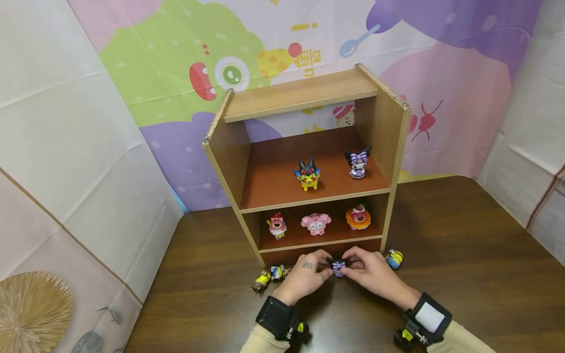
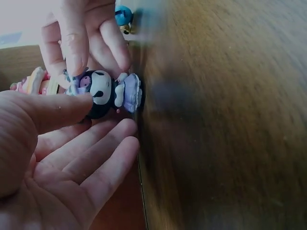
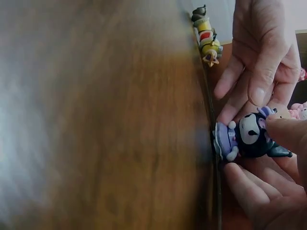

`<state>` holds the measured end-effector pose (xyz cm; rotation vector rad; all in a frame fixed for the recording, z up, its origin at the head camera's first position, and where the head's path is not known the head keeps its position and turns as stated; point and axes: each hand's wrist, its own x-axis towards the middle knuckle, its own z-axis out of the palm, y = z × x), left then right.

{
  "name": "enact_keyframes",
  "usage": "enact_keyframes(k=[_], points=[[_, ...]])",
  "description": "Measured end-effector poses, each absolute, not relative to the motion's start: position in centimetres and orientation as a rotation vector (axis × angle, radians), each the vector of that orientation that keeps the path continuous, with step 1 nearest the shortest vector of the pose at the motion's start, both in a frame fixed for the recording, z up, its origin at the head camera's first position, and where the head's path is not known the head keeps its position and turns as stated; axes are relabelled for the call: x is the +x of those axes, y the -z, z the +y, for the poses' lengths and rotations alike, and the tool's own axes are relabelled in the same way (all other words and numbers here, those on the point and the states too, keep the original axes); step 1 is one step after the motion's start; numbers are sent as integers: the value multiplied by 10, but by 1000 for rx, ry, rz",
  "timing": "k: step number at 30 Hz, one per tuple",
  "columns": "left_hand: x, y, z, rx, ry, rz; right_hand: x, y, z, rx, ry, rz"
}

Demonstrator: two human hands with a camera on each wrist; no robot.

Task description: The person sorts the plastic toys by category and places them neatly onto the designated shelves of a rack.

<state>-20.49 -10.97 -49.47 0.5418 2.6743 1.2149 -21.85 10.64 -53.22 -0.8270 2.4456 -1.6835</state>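
Observation:
A small toy figurine (image 1: 338,268) with a black hood, white face, purple bow and purple dress stands upright at the front of the shelf unit's lowest compartment. My left hand (image 1: 306,275) pinches its head from the left, the thumb across the front in the left wrist view. From the other side my right hand (image 1: 374,274) pinches the head too, its thumb near the bow in the right wrist view. The figurine's base (image 3: 221,141) sits at the compartment's front edge. Fingertips behind the figurine are partly hidden.
The wooden shelf unit (image 1: 315,197) holds a yellow figurine (image 1: 308,175) and a similar black-hooded one (image 1: 358,163) above; pink figurines (image 1: 316,224) stand on the middle shelf. Yellow-and-blue figurines (image 1: 262,281) lie left of my hands, another figurine (image 1: 394,259) right of them, on the table (image 1: 198,294).

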Motion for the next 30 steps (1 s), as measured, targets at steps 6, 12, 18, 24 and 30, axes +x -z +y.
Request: enact_keyframes(k=[6,12,18,24,30], points=[[-205,496,-109,567,-1230,2657,-219,529,106,-862,1564,2562],[-204,496,-109,644,-1149,2727,-218,526,107,-882,1515,2591],[-202,492,-111,662,-1096,2789,-217,522,105,-925,1486,2617],[-199,483,-116,651,-1127,2785,-218,513,99,-988,1507,2603],[-195,476,-123,668,-1165,2779,-217,504,95,-1041,1489,2588]])
